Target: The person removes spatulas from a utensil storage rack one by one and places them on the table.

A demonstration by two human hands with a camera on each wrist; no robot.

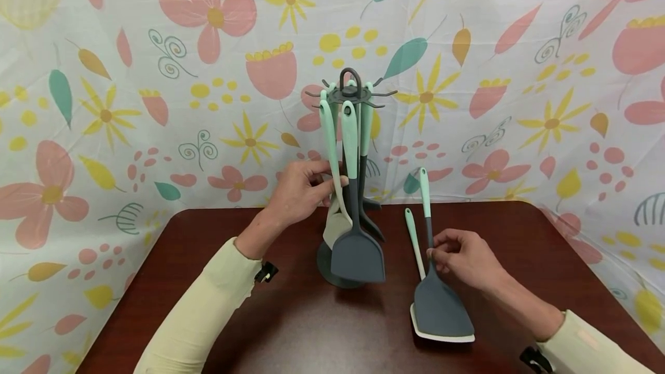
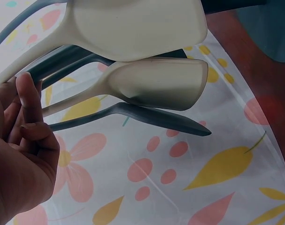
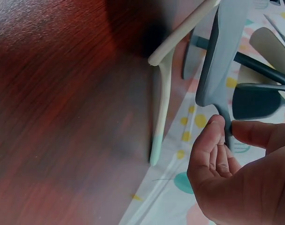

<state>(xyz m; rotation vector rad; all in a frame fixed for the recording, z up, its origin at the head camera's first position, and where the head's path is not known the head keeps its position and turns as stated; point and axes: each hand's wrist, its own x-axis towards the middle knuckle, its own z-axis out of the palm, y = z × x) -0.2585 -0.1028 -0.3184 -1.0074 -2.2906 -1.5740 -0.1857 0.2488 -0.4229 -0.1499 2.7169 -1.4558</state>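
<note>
My right hand (image 1: 470, 258) pinches a grey spatula (image 1: 443, 307) by its shaft, just above the blade. Its mint-green handle points up and away. Beneath it is a cream spatula (image 1: 413, 241); the grey blade covers most of the cream one, leaving a pale rim and the handle showing. At the utensil stand (image 1: 352, 94), my left hand (image 1: 301, 189) curls its fingers around the stand's pole, amid the hanging shafts. A cream turner (image 1: 336, 227) and another grey spatula (image 1: 357, 255) hang there by mint handles. The pole at the grip is partly hidden.
More utensils hang at the back of the stand, including a cream one (image 2: 156, 84) and a dark one (image 2: 161, 119). The stand's round base (image 1: 324, 264) rests on the dark wooden table (image 1: 291, 316). A flower-printed cloth (image 1: 208, 103) hangs behind the table.
</note>
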